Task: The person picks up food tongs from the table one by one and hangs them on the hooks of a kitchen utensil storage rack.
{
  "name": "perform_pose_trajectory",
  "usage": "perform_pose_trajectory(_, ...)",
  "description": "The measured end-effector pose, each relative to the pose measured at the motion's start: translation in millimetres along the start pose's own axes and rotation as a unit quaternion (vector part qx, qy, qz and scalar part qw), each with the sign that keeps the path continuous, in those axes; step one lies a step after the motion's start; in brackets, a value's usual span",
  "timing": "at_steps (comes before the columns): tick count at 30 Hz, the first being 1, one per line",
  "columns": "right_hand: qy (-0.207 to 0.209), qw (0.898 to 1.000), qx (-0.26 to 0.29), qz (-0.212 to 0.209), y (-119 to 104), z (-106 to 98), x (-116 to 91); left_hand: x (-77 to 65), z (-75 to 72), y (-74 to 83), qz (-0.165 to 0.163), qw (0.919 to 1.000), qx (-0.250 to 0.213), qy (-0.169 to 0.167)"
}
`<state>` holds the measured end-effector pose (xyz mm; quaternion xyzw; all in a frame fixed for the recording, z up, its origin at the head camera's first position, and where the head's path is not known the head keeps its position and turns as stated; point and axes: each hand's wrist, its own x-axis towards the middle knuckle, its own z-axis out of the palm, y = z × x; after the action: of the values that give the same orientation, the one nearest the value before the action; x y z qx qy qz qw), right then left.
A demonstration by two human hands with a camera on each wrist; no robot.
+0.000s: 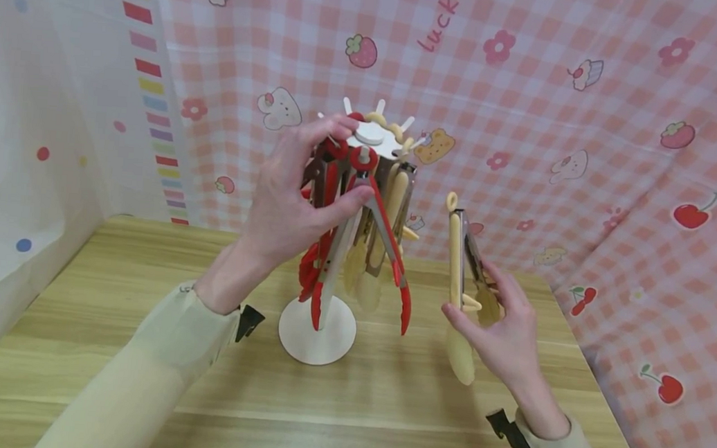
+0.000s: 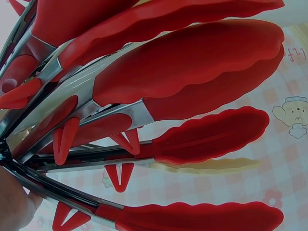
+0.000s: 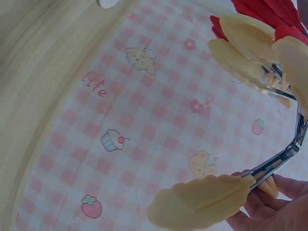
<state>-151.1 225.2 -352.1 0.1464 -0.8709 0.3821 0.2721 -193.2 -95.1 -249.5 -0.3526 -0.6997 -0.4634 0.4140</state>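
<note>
A white rack [image 1: 370,133] with hooks round its top stands on a round white base [image 1: 316,339]. Red-tipped tongs [image 1: 387,215] hang at its left and front, pale yellow tongs [image 1: 375,270] at its right. My left hand [image 1: 291,198] grips round the hung red tongs, fingers at the rack's top and thumb across the front pair. Red scalloped heads [image 2: 192,62] fill the left wrist view. To the right of the rack, my right hand [image 1: 504,324] holds another pair of pale yellow tongs [image 1: 456,258], ring end up and arms spread. One yellow head [image 3: 202,199] shows in the right wrist view.
A wood-grain table [image 1: 234,396] lies under the rack. Behind it and to the right hangs a pink checked cloth [image 1: 528,125] with printed fruit and animals. A white dotted cloth [image 1: 33,146] hangs at the left.
</note>
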Motion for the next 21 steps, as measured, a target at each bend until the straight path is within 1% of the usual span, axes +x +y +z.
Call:
perform_pose_trajectory(5, 0.002, 1.0, 0.009, -0.008, -7.0, -2.1, -0.9, -0.4, 0.2, -0.2, 0.0, 1.0, 0.002, 0.002)
perform_pose_trajectory(10, 0.008, 0.999, 0.026, -0.029, -14.9, -5.0, -1.9, -0.4, 0.5, -0.1, -0.001, 1.0, 0.004, 0.0)
perform_pose_trajectory(21, 0.018, 0.998, 0.026, -0.056, -27.5, -8.9, -1.1, -0.4, 0.5, -0.1, -0.001, 1.0, 0.008, 0.0)
